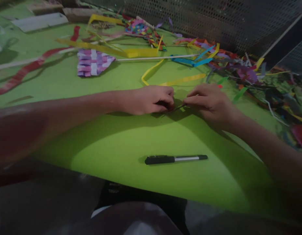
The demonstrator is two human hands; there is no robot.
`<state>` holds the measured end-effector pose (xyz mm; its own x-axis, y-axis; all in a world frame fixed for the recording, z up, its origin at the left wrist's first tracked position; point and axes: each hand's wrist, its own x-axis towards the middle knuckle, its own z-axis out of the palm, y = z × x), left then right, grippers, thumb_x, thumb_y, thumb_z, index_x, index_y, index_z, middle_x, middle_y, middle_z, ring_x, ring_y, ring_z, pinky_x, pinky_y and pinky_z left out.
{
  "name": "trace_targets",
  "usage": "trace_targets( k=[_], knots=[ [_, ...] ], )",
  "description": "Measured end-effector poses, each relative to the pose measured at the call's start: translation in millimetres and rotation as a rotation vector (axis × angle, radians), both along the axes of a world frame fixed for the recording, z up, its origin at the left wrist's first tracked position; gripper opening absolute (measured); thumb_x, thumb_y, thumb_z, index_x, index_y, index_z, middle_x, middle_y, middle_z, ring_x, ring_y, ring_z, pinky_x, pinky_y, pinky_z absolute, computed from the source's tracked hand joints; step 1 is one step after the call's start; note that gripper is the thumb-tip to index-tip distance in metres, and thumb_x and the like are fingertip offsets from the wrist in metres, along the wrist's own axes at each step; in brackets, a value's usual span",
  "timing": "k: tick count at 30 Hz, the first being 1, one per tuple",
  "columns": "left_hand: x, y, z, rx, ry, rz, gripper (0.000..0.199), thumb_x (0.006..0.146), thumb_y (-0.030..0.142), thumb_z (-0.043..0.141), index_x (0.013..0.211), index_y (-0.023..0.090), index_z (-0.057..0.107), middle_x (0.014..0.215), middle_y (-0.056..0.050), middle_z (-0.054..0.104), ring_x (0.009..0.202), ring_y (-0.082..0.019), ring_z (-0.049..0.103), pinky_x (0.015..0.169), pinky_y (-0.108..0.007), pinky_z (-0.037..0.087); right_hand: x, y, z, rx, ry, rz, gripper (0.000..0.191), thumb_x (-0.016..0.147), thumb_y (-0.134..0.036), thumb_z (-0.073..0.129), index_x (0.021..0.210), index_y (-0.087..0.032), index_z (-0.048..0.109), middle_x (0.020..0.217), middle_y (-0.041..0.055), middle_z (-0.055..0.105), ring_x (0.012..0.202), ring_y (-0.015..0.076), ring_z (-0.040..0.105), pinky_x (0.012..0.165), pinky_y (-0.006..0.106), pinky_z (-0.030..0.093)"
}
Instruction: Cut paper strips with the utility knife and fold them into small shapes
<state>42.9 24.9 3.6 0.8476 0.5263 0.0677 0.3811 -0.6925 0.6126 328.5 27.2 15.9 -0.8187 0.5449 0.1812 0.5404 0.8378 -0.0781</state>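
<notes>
Over the green table, my right hand (212,104) pinches one end of a thin dark strip (176,108). Its kind is too small and blurred to tell. The strip's other end runs down towards my left hand (153,101), which lies closed with curled fingers at the table top. What those fingers hold, if anything, is hidden. Nearer to me lies a black and silver pen (175,159), apart from both hands. Just beyond my hands is a folded yellow paper strip (180,79).
A woven purple and white paper piece (94,63) on a white stick (146,58) lies behind my left arm. A red strip (26,71) is at the left. Colourful scraps (249,73) pile up at the right, below a perforated dark panel (214,23).
</notes>
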Motion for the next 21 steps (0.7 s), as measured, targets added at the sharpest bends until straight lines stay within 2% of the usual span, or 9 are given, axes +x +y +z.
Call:
trace_targets(
  k=[8,14,21],
  knots=[
    [2.7,-1.1,-0.9,0.031,0.036,0.0,0.019,0.103,0.021,0.056,0.099,0.019,0.074,0.112,-0.01,0.067,0.099,-0.024,0.063,0.094,-0.036,0.05,-1.3,-6.8,-1.5,0.011,0.024,0.037,0.033,0.111,-0.024,0.05,0.117,-0.026,0.082,0.109,0.0103,0.077,0.103,0.0311,0.071,0.088,0.046,0.048],
    [2.8,-1.7,-0.3,0.039,0.058,0.0,0.022,0.104,0.022,0.054,0.098,0.02,0.075,0.114,-0.01,0.068,0.105,-0.026,0.064,0.094,-0.036,0.05,-4.1,-12.6,-8.3,0.102,0.02,-0.014,0.037,0.114,-0.026,0.046,0.121,-0.027,0.082,0.108,0.0093,0.077,0.103,0.03,0.069,0.088,0.045,0.047],
    [2.5,-0.4,-0.9,0.019,0.065,0.002,0.024,0.105,0.025,0.053,0.101,0.02,0.077,0.114,-0.01,0.069,0.104,-0.026,0.064,0.097,-0.037,0.05,-4.7,-15.8,-7.4,0.065,-0.013,-0.052,0.037,0.115,-0.029,0.045,0.123,-0.029,0.082,0.112,0.0104,0.078,0.108,0.0321,0.07,0.092,0.049,0.048]
  ],
)
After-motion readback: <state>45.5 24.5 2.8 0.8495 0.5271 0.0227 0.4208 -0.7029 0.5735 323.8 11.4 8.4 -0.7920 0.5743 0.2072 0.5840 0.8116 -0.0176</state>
